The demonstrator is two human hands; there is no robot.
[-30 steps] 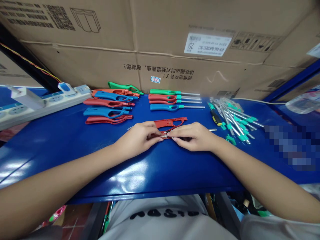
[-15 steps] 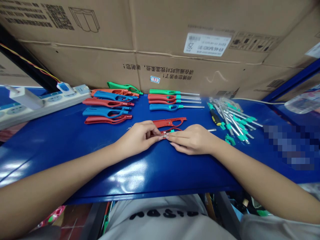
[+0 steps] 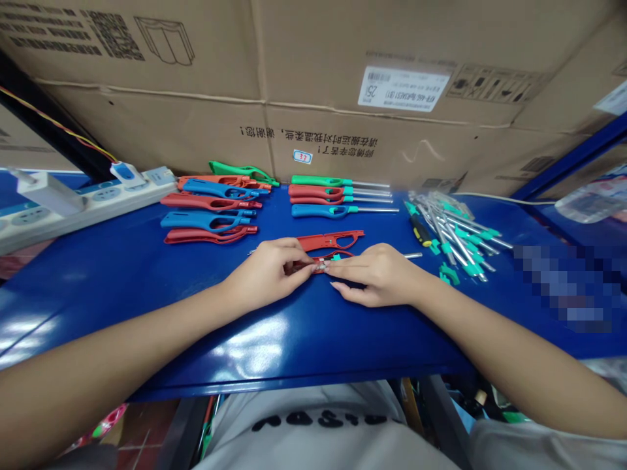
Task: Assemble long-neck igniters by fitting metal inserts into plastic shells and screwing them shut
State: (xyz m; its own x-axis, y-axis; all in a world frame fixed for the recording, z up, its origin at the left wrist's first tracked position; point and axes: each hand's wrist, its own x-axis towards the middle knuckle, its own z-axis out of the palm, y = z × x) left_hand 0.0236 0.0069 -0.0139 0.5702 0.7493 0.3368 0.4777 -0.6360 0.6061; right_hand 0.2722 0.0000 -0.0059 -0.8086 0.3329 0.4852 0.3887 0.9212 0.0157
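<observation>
A red lighter body (image 3: 319, 268) with small metal parts and a teal piece lies at the middle of the blue table, largely covered by both hands. My left hand (image 3: 277, 269) has its fingers curled and pressed on its left part. From the right, my right hand (image 3: 379, 275) presses its fingertips on the small metal part; its thumb is apart below. A metal rod (image 3: 414, 255) shows beyond the right hand. Just behind the hands lies an open red half shell (image 3: 333, 241).
Several coloured handles (image 3: 210, 222) lie at the left, beside a white power strip (image 3: 105, 194). Behind are assembled lighters with rods (image 3: 323, 210). A pile of metal rods with teal parts (image 3: 465, 238) and a black-yellow tool (image 3: 421, 232) lie right. Cardboard (image 3: 313, 78) stands behind.
The right thumb has moved slightly down, away from the fingers above it. More of the small metal part now shows between the hands. The view has shifted very slightly.
</observation>
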